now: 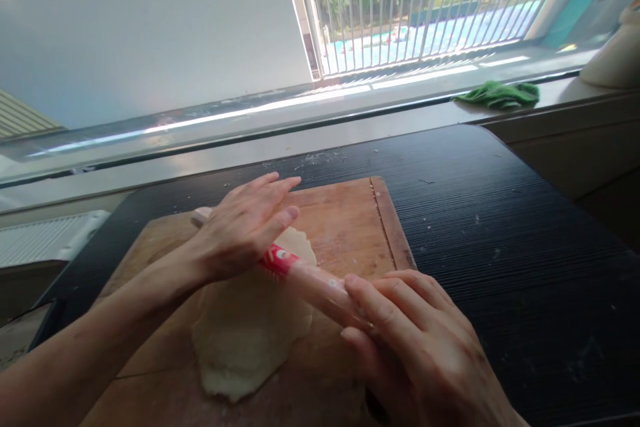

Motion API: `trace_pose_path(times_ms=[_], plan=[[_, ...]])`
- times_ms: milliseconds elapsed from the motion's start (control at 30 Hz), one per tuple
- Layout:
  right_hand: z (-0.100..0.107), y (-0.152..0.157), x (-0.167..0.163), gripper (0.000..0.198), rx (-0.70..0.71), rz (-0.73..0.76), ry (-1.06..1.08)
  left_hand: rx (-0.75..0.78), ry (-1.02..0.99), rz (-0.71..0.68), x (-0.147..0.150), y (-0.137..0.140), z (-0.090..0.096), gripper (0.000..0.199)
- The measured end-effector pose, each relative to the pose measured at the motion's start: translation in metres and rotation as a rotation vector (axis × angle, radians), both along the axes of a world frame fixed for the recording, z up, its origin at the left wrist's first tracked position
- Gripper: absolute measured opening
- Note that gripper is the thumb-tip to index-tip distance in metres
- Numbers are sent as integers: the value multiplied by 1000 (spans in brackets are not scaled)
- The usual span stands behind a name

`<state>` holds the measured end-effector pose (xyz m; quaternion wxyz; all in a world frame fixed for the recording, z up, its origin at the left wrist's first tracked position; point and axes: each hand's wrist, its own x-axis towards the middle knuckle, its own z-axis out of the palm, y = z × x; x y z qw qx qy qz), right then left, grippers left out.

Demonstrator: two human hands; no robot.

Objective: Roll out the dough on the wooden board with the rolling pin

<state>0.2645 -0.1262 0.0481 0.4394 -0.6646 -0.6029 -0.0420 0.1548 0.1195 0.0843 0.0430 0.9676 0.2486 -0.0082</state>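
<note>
A rolling pin (320, 285) with a red label lies slantwise across a flat, thin sheet of dough (253, 340). The dough rests on a wooden cutting board (345, 220), and its edge is uneven. My left hand (250, 223) presses its palm on the far left part of the pin, fingers stretched out. Around the near right end of the pin, my right hand (415, 333) has its fingers over the top and its thumb below. That end is hidden by the hand.
The board sits on a black table (480, 253) dusted with bits of flour. Behind it runs a window sill (350, 113) with a crumpled green cloth (500, 95) on it. A pale rounded object (617, 53) stands at the far right. At left is a white radiator (55, 240).
</note>
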Motion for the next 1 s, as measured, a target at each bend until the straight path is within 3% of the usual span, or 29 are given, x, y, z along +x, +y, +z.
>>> trace_pose_path(times_ms=[167, 267, 367, 533, 633, 833, 1000], plan=[[-3, -2, 3, 27, -31, -89, 14, -34, 64, 30, 61, 17, -10, 66], [-4, -3, 2, 29, -52, -113, -2, -15, 51, 20, 71, 20, -12, 66], [-3, -5, -1, 34, -31, -78, -19, -17, 46, 52, 49, 14, -9, 62], [2, -7, -4, 42, -64, 37, -21, 35, 19, 63, -13, -10, -3, 60], [3, -6, -3, 42, -64, 68, -12, 69, 15, 70, -23, -14, -1, 60], [-4, -5, 0, 36, -54, -30, 11, -9, 34, 97, 29, 7, -6, 63], [-6, -8, -3, 34, -79, -104, -30, 39, 40, 57, 62, 15, -10, 65]])
